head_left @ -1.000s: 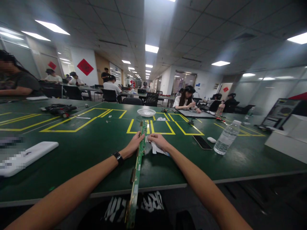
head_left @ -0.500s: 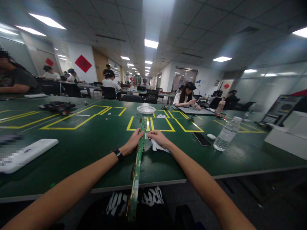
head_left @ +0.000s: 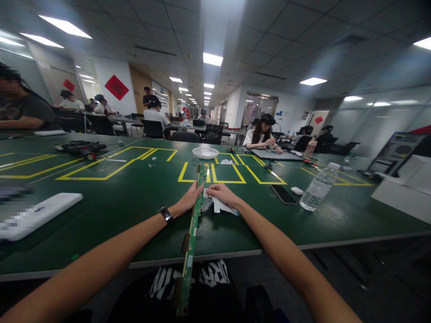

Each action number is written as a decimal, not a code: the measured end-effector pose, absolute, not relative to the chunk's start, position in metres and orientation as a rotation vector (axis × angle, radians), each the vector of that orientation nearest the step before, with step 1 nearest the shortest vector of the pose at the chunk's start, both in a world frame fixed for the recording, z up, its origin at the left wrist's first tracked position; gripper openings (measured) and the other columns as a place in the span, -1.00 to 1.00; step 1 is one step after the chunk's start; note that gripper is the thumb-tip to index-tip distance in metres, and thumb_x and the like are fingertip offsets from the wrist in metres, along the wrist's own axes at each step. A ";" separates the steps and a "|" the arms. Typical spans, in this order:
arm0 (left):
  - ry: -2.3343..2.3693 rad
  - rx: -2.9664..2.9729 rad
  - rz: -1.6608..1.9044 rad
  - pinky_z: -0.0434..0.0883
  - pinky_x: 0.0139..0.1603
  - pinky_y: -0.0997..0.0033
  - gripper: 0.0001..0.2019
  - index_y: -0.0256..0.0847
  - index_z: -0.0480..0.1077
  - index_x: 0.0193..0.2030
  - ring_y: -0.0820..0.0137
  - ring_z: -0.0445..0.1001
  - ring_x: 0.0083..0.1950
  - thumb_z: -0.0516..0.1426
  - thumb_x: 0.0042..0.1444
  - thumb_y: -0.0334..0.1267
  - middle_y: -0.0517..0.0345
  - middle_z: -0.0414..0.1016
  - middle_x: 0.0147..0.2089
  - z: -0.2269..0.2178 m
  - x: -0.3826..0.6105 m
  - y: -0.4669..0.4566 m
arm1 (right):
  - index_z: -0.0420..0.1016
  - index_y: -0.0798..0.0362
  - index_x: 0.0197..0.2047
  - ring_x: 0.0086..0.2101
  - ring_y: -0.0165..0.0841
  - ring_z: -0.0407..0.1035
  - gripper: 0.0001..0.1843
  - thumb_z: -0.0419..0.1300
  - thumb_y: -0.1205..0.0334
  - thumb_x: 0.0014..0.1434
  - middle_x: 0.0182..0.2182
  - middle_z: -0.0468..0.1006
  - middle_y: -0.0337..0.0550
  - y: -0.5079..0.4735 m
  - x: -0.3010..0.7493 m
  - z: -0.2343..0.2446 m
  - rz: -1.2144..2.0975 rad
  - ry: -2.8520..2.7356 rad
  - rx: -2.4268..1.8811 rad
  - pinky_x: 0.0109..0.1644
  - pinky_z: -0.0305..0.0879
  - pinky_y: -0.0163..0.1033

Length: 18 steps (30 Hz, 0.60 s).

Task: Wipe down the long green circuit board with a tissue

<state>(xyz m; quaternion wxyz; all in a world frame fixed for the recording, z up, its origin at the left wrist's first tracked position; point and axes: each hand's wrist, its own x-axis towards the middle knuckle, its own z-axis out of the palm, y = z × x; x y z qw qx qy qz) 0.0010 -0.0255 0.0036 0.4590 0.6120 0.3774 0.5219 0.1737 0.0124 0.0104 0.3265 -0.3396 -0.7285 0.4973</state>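
A long, narrow green circuit board [head_left: 191, 240] runs from the middle of the table back over its near edge toward my lap. My left hand [head_left: 188, 197] is closed around the board's far part, thumb on top. At the board's right side, my right hand [head_left: 223, 194] pinches the end of a white flat ribbon cable [head_left: 225, 207]. The cable's folded strip hangs below that hand and shows a blue tip. Whether the cable end sits in a connector on the board is too small to tell.
A white dish [head_left: 205, 153] stands beyond the board. To the right are a phone [head_left: 283, 194], a white earphone case [head_left: 296, 191], a water bottle [head_left: 319, 187] and a white box [head_left: 404, 197]. A white device [head_left: 50, 215] lies at left. A co-worker [head_left: 264, 134] sits across the table.
The board's near end has shifted slightly left and down. Both hands keep nearly the same place, with the right hand still pinching the cable at the board.
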 end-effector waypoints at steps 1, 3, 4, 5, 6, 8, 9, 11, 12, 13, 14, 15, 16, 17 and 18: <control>0.932 1.516 1.298 0.31 -0.07 0.42 -0.58 -0.21 0.28 0.06 0.32 0.38 -0.10 0.09 0.12 -0.05 0.09 0.44 -0.10 0.004 0.001 -0.026 | 0.37 0.12 -0.50 -0.58 -0.52 0.11 -0.71 0.22 0.05 0.01 -0.61 0.32 -0.33 0.011 0.174 0.011 1.301 -1.910 -0.899 -0.52 -0.05 -0.39; 0.949 1.531 1.324 0.28 -0.02 0.43 -0.58 -0.20 0.27 0.08 0.30 0.37 -0.04 0.09 0.12 -0.07 0.08 0.44 -0.08 0.003 0.003 -0.027 | 0.37 0.12 -0.50 -0.59 -0.52 0.11 -0.71 0.21 0.04 0.01 -0.61 0.31 -0.34 0.009 0.173 0.012 1.296 -1.915 -0.913 -0.52 -0.04 -0.38; 0.962 1.538 1.333 0.27 -0.01 0.43 -0.58 -0.19 0.27 0.08 0.31 0.37 -0.03 0.09 0.12 -0.08 0.08 0.44 -0.07 0.003 0.003 -0.027 | 0.37 0.12 -0.51 -0.59 -0.53 0.11 -0.71 0.20 0.04 0.01 -0.61 0.31 -0.34 0.008 0.173 0.012 1.287 -1.921 -0.911 -0.52 -0.03 -0.38; 0.977 1.544 1.340 0.26 0.00 0.43 -0.59 -0.19 0.27 0.08 0.31 0.37 -0.02 0.09 0.12 -0.08 0.08 0.44 -0.07 0.003 0.004 -0.027 | 0.36 0.11 -0.51 -0.59 -0.53 0.11 -0.71 0.20 0.04 0.01 -0.62 0.31 -0.34 0.008 0.172 0.013 1.274 -1.928 -0.903 -0.52 -0.03 -0.38; 0.989 1.550 1.345 0.26 0.01 0.43 -0.60 -0.19 0.27 0.07 0.31 0.37 -0.01 0.09 0.12 -0.09 0.08 0.44 -0.07 0.003 0.004 -0.027 | 0.36 0.11 -0.52 -0.60 -0.53 0.10 -0.71 0.19 0.04 0.01 -0.62 0.30 -0.34 0.007 0.171 0.013 1.255 -1.934 -0.891 -0.52 -0.03 -0.38; 1.010 1.552 1.365 0.25 0.01 0.43 -0.63 -0.19 0.29 0.04 0.33 0.37 -0.02 0.09 0.12 -0.10 0.09 0.44 -0.09 0.002 0.005 -0.027 | 0.34 0.11 -0.55 -0.61 -0.53 0.08 -0.69 0.19 0.03 0.00 -0.65 0.26 -0.35 0.005 0.168 0.012 1.215 -1.934 -0.880 -0.54 -0.06 -0.38; 1.018 1.547 1.381 0.25 0.01 0.42 -0.65 -0.19 0.30 0.01 0.33 0.38 -0.04 0.09 0.12 -0.11 0.10 0.45 -0.11 0.002 0.005 -0.027 | 0.32 0.10 -0.56 -0.62 -0.53 0.07 -0.68 0.19 0.02 0.00 -0.66 0.25 -0.36 0.005 0.166 0.011 1.200 -1.923 -0.887 -0.55 -0.07 -0.38; 1.035 1.534 1.406 0.25 0.01 0.41 -0.68 -0.19 0.32 -0.03 0.34 0.39 -0.06 0.10 0.10 -0.12 0.11 0.45 -0.14 0.001 0.005 -0.026 | 0.30 0.09 -0.58 -0.63 -0.53 0.05 -0.65 0.18 -0.01 0.01 -0.68 0.22 -0.36 0.003 0.164 0.010 1.183 -1.902 -0.911 -0.57 -0.10 -0.37; 1.041 1.532 1.412 0.24 0.02 0.41 -0.69 -0.18 0.32 -0.04 0.33 0.39 -0.06 0.11 0.10 -0.12 0.11 0.45 -0.13 0.001 0.005 -0.026 | 0.30 0.09 -0.58 -0.64 -0.53 0.05 -0.64 0.18 -0.02 0.01 -0.68 0.22 -0.36 0.003 0.163 0.009 1.178 -1.895 -0.921 -0.57 -0.10 -0.37; 1.043 1.532 1.415 0.24 0.03 0.40 -0.69 -0.18 0.32 -0.05 0.33 0.39 -0.05 0.10 0.10 -0.11 0.11 0.45 -0.12 0.001 0.004 -0.026 | 0.31 0.10 -0.58 -0.64 -0.53 0.05 -0.63 0.18 -0.03 0.01 -0.68 0.23 -0.36 0.002 0.163 0.009 1.178 -1.888 -0.926 -0.58 -0.10 -0.37; 1.042 1.534 1.411 0.24 0.04 0.39 -0.68 -0.18 0.32 -0.04 0.33 0.39 -0.04 0.10 0.09 -0.10 0.11 0.45 -0.11 0.001 0.004 -0.025 | 0.32 0.10 -0.58 -0.64 -0.53 0.05 -0.63 0.18 -0.04 0.01 -0.68 0.25 -0.35 0.002 0.163 0.009 1.181 -1.880 -0.928 -0.58 -0.09 -0.37; 1.036 1.535 1.402 0.24 0.05 0.38 -0.66 -0.18 0.31 -0.03 0.32 0.38 -0.04 0.10 0.09 -0.09 0.11 0.45 -0.11 0.001 0.004 -0.025 | 0.35 0.11 -0.57 -0.64 -0.53 0.07 -0.63 0.19 -0.04 0.00 -0.67 0.27 -0.34 0.002 0.163 0.010 1.191 -1.872 -0.929 -0.58 -0.08 -0.38; 1.024 1.536 1.388 0.24 0.04 0.37 -0.65 -0.19 0.30 -0.01 0.32 0.39 -0.04 0.10 0.10 -0.08 0.11 0.45 -0.11 0.001 0.004 -0.024 | 0.37 0.11 -0.55 -0.63 -0.53 0.08 -0.63 0.21 -0.04 -0.01 -0.67 0.29 -0.33 0.002 0.163 0.010 1.207 -1.861 -0.933 -0.57 -0.07 -0.38; 1.012 1.536 1.372 0.25 0.03 0.37 -0.62 -0.19 0.29 0.00 0.31 0.39 -0.05 0.09 0.10 -0.06 0.11 0.45 -0.11 0.001 0.003 -0.024 | 0.39 0.12 -0.53 -0.63 -0.52 0.10 -0.64 0.22 -0.04 -0.02 -0.66 0.32 -0.31 0.002 0.164 0.010 1.229 -1.850 -0.940 -0.57 -0.05 -0.38; 1.001 1.534 1.354 0.26 0.02 0.37 -0.61 -0.19 0.29 0.02 0.31 0.39 -0.06 0.09 0.10 -0.05 0.11 0.45 -0.12 0.001 0.004 -0.023 | 0.41 0.12 -0.52 -0.63 -0.51 0.12 -0.64 0.23 -0.04 -0.03 -0.65 0.34 -0.30 0.004 0.165 0.011 1.257 -1.845 -0.949 -0.57 -0.04 -0.38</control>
